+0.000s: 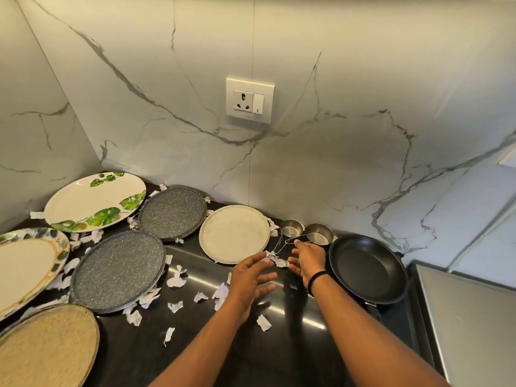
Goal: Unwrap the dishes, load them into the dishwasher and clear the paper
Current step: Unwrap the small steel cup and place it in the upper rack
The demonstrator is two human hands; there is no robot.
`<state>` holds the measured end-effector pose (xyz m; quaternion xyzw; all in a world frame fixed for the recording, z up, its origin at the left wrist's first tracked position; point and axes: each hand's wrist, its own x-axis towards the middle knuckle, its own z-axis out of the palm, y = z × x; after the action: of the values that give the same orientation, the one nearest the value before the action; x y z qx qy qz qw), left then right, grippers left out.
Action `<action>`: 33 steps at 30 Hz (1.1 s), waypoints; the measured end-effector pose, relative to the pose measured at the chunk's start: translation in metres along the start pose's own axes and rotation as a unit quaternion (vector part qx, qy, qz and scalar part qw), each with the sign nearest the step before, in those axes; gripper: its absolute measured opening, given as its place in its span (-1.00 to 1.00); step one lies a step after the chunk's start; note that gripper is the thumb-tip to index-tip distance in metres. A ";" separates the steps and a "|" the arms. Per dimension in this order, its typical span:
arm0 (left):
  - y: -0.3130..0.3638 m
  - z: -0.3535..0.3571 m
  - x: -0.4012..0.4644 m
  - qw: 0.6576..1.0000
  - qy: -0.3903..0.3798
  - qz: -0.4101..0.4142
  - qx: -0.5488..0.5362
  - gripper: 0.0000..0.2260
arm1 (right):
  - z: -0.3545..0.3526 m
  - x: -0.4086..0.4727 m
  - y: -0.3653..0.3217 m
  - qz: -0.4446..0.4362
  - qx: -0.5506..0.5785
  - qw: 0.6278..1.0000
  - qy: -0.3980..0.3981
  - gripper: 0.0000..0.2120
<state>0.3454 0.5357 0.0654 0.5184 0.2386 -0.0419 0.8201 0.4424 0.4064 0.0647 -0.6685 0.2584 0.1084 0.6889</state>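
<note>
1. Fingers of the left hand (252, 277) are seen spread and nearly straight, with a paper scrap (268, 256) touching the fingertips; whether it is pinched or only touched cannot be told.
2. Fingers of the right hand (305, 259) are held loosely extended just beside another scrap (282, 263), with nothing clearly gripped.
3. Unwrapping is judged done for everything in view: the leaf plate (95, 201), two speckled grey plates (173, 212) (118, 270), the cream plate (234, 233), the patterned plate (28, 263) and the woven mat (47, 347) are laid bare on the black counter (279, 344).
4. Two steel cups (291, 229) (319, 233) are stood by the wall, and a black pan (368, 268) is set just right of the hands, also unwrapped.
5. Loading is judged not started here: no dish has been lifted, and no dishwasher can be seen.
6. Paper clearing is judged barely begun: torn scraps (176, 280) are scattered between and around the plates, with several lying near the forearms.
7. Gathering the scraps and carrying every dish away are therefore left to do.
</note>
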 end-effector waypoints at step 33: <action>0.010 0.018 0.030 1.000 -0.016 -0.003 0.010 -0.75 | -0.005 0.025 -0.023 0.053 0.146 0.987 0.039 -0.86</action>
<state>0.3812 0.5301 0.0666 0.5251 0.2265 -0.0548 0.8185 0.4736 0.3947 0.0726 -0.5500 0.3333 0.0796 0.7616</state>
